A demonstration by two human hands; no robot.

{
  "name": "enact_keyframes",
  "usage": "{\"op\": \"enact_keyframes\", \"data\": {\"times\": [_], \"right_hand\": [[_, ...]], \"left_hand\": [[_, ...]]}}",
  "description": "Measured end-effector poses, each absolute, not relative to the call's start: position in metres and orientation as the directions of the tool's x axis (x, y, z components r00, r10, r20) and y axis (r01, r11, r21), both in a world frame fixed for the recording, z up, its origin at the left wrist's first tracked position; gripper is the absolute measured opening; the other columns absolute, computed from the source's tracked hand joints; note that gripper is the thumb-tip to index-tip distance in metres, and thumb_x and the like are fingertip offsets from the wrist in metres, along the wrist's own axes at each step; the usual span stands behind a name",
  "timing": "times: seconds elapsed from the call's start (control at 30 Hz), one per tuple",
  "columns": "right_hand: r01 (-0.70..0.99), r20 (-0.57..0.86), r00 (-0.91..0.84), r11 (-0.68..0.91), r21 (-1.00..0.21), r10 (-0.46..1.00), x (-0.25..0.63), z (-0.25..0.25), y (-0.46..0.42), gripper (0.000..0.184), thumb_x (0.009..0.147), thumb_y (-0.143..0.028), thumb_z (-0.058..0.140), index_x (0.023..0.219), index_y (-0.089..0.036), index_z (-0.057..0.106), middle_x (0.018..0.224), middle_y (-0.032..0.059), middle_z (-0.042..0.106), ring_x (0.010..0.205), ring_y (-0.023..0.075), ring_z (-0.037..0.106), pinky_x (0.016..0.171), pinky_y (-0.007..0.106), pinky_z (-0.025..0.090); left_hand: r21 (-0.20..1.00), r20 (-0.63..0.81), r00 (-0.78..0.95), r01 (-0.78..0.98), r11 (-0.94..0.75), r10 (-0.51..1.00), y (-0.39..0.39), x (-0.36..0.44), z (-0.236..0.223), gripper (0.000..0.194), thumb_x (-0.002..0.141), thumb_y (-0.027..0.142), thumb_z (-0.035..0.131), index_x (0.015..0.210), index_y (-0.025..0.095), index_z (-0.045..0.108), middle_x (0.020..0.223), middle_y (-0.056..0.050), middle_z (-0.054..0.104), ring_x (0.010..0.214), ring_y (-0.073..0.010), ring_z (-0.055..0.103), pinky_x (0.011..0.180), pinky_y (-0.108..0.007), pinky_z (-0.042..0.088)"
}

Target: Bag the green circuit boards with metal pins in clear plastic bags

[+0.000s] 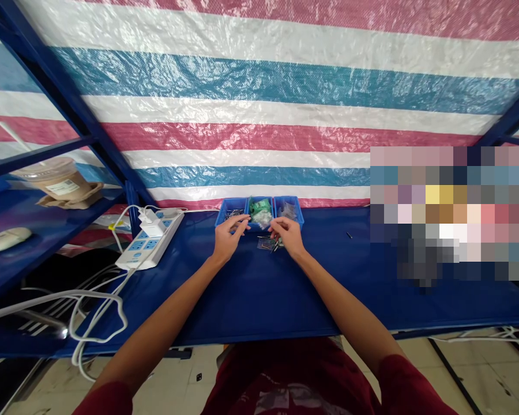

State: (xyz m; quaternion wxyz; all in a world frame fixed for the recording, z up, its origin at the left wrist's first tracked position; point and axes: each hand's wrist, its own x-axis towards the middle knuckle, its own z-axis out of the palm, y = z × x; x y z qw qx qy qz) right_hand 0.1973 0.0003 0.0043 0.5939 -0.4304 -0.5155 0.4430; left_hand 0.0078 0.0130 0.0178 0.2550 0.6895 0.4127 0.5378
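Note:
My left hand [228, 235] hovers at the front of the left blue bin [218, 219], which holds small dark and metallic pieces. Its thumb and index finger come together at the tips; whatever is between them is too small to make out. My right hand [289, 235] is in front of the right bin [301, 217], fingers curled in a pinch whose contents I cannot make out. Beneath those fingertips lies a small clear bag [264, 244] with thin pieces, and slim dark items beside it. Green and clear plastic packets [260, 212] fill the middle bin.
A white power strip [149, 245] with chargers and loose cables lies on the left. The left shelf carries a lidded drink cup [60, 178] and a white mouse [6, 239]. One small dark piece [349, 235] lies on the blue tabletop [259, 300]. The far right is pixelated.

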Motion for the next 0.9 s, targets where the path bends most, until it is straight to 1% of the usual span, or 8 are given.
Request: {"op": "enact_keyframes", "data": {"times": [0.13,0.23,0.33,0.47,0.53,0.6,0.73,0.9], "right_hand": [[-0.274,0.111,0.34,0.211,-0.938,0.934,0.207,0.004,0.008,0.033,0.073,-0.039,0.066,0.095,-0.015,0.06,0.084,0.0075,0.071,0.061,0.0168,0.067,0.058,0.029,0.056],[-0.265,0.108,0.401,0.228,-0.937,0.91,0.211,0.004,0.009,0.047,0.074,-0.035,0.064,0.116,-0.014,0.055,0.098,0.0092,0.07,0.069,0.0174,0.069,0.065,0.031,0.058],[-0.064,0.226,0.391,0.272,-0.96,0.892,0.209,0.005,0.004,0.043,0.079,-0.036,0.055,0.117,-0.016,0.056,0.098,0.0073,0.069,0.065,0.015,0.067,0.06,0.028,0.056],[0.424,0.352,0.259,0.221,-0.878,0.9,0.208,0.009,-0.001,0.02,0.08,-0.028,0.051,0.088,-0.018,0.066,0.082,0.0026,0.069,0.064,0.0142,0.062,0.065,0.027,0.051],[0.65,0.295,0.126,0.146,-0.746,0.947,0.21,0.012,-0.002,0.013,0.077,-0.024,0.055,0.079,-0.02,0.067,0.075,0.0012,0.068,0.07,0.0161,0.062,0.071,0.027,0.049],[0.789,0.17,0.026,0.084,-0.608,0.985,0.213,0.015,-0.002,0.01,0.074,-0.022,0.059,0.079,-0.021,0.068,0.075,0.0018,0.068,0.078,0.0189,0.062,0.072,0.028,0.046],[0.894,0.013,-0.053,0.053,-0.444,0.999,0.218,0.016,-0.002,0.017,0.072,-0.02,0.062,0.087,-0.022,0.069,0.086,0.0054,0.069,0.088,0.0223,0.062,0.071,0.028,0.044],[0.911,-0.041,-0.078,0.055,-0.409,0.996,0.219,0.013,-0.001,0.018,0.075,-0.027,0.066,0.092,-0.022,0.069,0.091,0.0069,0.068,0.088,0.0221,0.062,0.072,0.028,0.043]], "left_hand": [[0.699,0.582,0.173,0.395,-0.597,0.795,0.015,0.004,0.012,0.03,0.09,0.039,0.052,0.098,0.017,0.07,0.089,-0.006,0.072,0.066,-0.0153,0.067,0.058,-0.025,0.054],[0.55,0.585,0.37,0.473,-0.688,0.722,0.016,0.005,0.007,0.029,0.093,0.036,0.048,0.097,0.018,0.07,0.091,-0.005,0.071,0.069,-0.0146,0.066,0.062,-0.025,0.053],[0.379,0.534,0.571,0.499,-0.78,0.624,0.016,0.008,0.001,0.03,0.094,0.037,0.047,0.101,0.019,0.07,0.103,-0.006,0.07,0.087,-0.0173,0.066,0.078,-0.028,0.052],[0.245,0.418,0.72,0.498,-0.832,0.554,0.015,0.011,-0.004,0.031,0.095,0.04,0.045,0.102,0.022,0.069,0.106,-0.005,0.067,0.098,-0.0187,0.062,0.088,-0.031,0.048],[0.23,0.386,0.742,0.498,-0.836,0.548,0.015,0.012,-0.005,0.031,0.095,0.041,0.046,0.102,0.022,0.068,0.103,-0.004,0.067,0.096,-0.0184,0.061,0.087,-0.031,0.047],[0.235,0.379,0.739,0.505,-0.831,0.557,0.013,0.014,-0.005,0.03,0.094,0.042,0.047,0.101,0.022,0.067,0.101,-0.004,0.066,0.094,-0.0185,0.06,0.085,-0.03,0.046],[0.25,0.398,0.674,0.573,-0.78,0.622,0.006,0.02,-0.007,0.029,0.089,0.047,0.054,0.091,0.019,0.062,0.092,-0.003,0.064,0.086,-0.0181,0.058,0.077,-0.028,0.046],[0.171,0.355,0.664,0.646,-0.744,0.658,0.002,0.027,-0.011,0.028,0.087,0.046,0.056,0.082,0.019,0.059,0.085,-0.002,0.061,0.082,-0.0181,0.056,0.066,-0.027,0.043]]}}
